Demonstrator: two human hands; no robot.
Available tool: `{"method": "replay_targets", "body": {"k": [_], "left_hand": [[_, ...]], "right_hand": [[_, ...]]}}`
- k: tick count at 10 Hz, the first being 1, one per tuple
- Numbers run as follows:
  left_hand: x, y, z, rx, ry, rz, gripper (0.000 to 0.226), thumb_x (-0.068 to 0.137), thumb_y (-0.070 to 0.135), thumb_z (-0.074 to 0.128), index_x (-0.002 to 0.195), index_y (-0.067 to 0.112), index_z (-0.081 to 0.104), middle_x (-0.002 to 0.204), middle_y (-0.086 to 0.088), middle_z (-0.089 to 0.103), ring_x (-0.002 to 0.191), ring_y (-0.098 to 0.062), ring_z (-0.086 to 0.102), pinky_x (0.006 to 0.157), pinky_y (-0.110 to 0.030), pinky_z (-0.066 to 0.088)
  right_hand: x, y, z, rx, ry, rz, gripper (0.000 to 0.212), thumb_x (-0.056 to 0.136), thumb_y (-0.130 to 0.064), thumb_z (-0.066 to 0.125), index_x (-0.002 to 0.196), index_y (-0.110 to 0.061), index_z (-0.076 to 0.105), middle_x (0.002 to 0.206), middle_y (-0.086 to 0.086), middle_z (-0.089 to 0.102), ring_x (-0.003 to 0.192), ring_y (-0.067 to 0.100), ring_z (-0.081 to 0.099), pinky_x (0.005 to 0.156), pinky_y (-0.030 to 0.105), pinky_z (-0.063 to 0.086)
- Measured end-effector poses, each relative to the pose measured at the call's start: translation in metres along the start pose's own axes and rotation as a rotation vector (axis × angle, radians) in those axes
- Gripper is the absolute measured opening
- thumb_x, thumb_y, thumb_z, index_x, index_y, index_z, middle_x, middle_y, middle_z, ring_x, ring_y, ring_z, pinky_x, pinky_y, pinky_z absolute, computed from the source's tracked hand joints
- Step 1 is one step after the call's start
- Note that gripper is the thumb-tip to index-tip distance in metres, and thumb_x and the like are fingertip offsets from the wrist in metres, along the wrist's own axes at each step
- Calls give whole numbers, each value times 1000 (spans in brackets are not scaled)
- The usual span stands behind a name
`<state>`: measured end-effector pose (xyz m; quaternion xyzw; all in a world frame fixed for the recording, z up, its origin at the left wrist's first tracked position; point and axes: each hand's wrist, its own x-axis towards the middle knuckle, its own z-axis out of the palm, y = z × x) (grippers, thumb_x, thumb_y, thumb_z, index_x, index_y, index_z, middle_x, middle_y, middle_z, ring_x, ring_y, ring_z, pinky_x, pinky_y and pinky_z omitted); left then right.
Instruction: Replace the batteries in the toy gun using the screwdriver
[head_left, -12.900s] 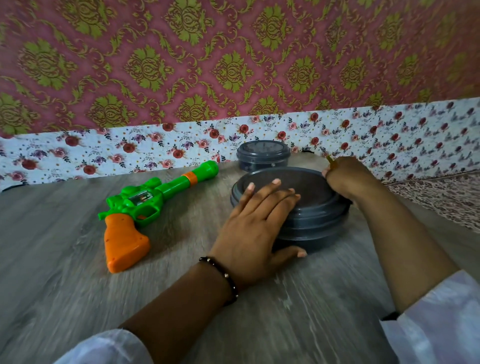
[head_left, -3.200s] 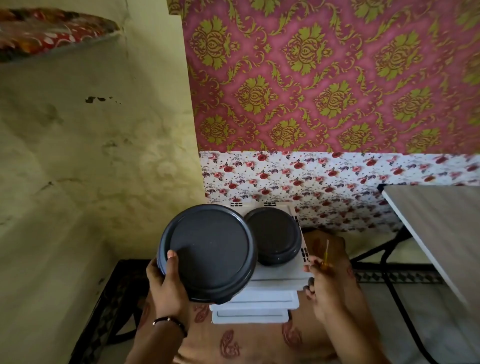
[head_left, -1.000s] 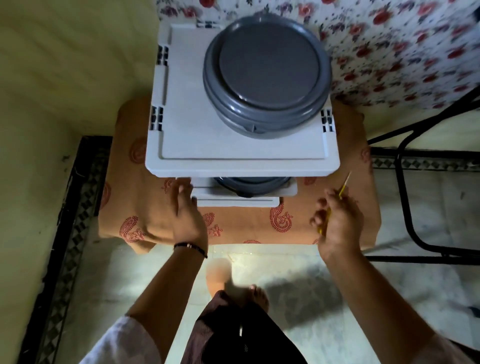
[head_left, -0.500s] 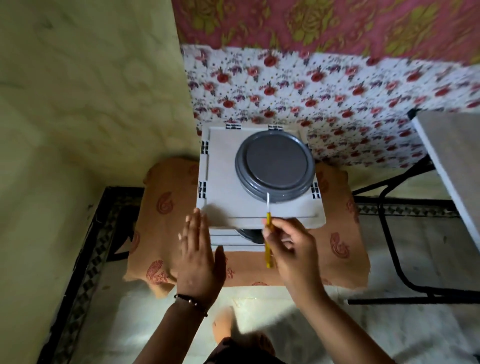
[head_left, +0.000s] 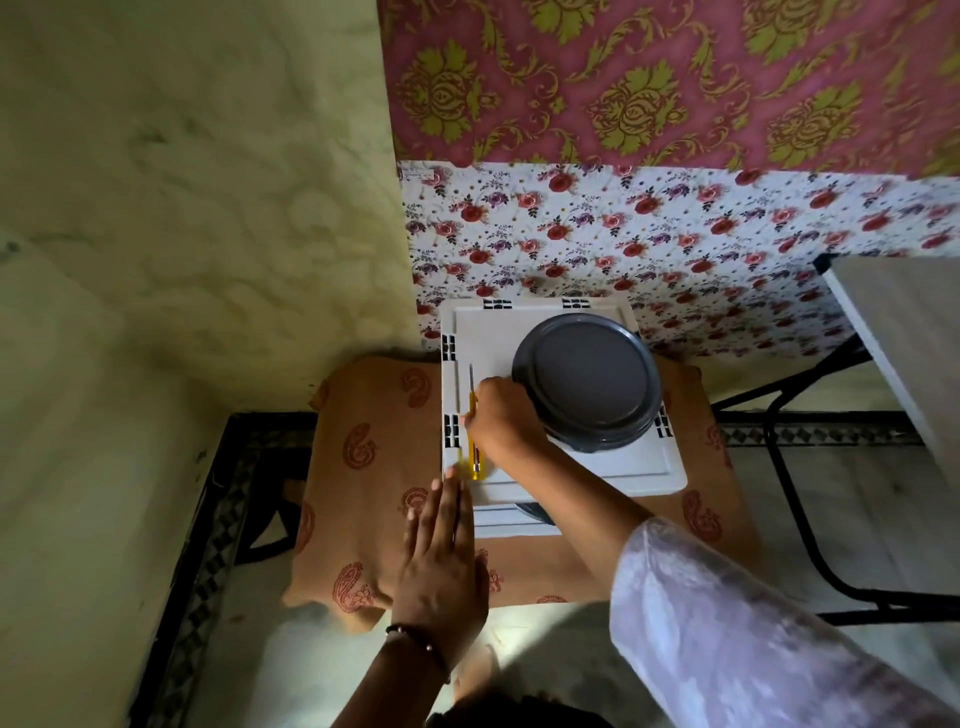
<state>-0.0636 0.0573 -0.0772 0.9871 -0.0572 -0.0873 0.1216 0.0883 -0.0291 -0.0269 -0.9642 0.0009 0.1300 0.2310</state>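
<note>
The left hand (head_left: 441, 561) is nearest, flat with straight fingers close together, holding nothing; its fingertips reach the front left corner of the white plastic box (head_left: 613, 465). A dark bead bracelet (head_left: 415, 642) is on its wrist. The right hand (head_left: 501, 418), in a thin white sleeve (head_left: 727, 613), has fingers curled around the screwdriver (head_left: 472, 447), which lies along the left side of the box lid, yellow handle toward the person, thin metal shaft pointing away. Just beside this hand, a round grey container (head_left: 587, 382) with a smooth flat lid stands on the box. The box rests on an orange cloth (head_left: 374, 467) with paisley print. Behind is floral wallpaper (head_left: 675, 239).
</note>
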Motion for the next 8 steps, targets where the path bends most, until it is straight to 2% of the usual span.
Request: {"method": "replay_targets", "body": {"k": [1,2,3,4,5,6,7,8], "left_hand": [[0,-3,2,-6,-5,13,74,76,30,38,145,3,30,151,-12,34,139,-25,23,112,-36,5],[0,-5,6,-3,2,35,81,76,30,38,149,4,14,153,-9,28,139,-26,23,112,-37,6],[0,-5,8,0,14,35,82,77,31,38,149,5,9,158,-7,14,145,-25,10,112,-37,5],[0,-5,6,19,-1,15,82,75,31,39,148,4,14,155,-8,21,145,-25,9,112,-37,5],[0,-3,4,31,-25,35,76,74,31,39,144,1,32,150,-11,32,138,-26,25,113,-37,8],[-1,1,-3,20,-28,6,72,75,33,36,140,2,40,148,-13,38,137,-30,34,115,-40,25],[-1,12,-24,-31,-18,0,70,85,35,17,148,9,-2,156,-8,-7,147,-28,2,116,-37,2],[-12,27,-32,-108,-14,2,68,94,39,19,147,13,-13,153,0,-18,147,-18,-11,116,-28,-8]], "right_hand": [[2,2,8,-43,-8,28,25,84,-9,62,108,-2,58,113,17,62,106,31,59,83,33,49],[1,1,10,-53,-5,30,27,86,-8,61,111,-2,56,114,16,62,106,31,60,84,35,50],[-2,-1,7,-54,-4,21,25,88,-13,60,110,-2,55,115,16,62,106,30,60,84,34,49],[-10,-4,2,-54,-20,19,28,89,-19,60,111,-3,54,115,16,60,107,31,59,83,35,49],[-26,-4,-5,-97,-2,-11,28,90,-19,56,115,-5,51,116,13,59,106,28,58,82,34,48],[-58,6,-16,-71,73,-57,26,94,-25,49,116,-12,49,112,7,57,102,22,58,76,29,47],[-101,35,-27,35,144,-99,23,92,-25,51,114,-16,54,108,2,60,98,17,60,77,27,49],[-145,72,-35,240,177,-58,17,87,-18,60,103,-17,62,101,-1,67,87,11,62,75,25,53]]}}
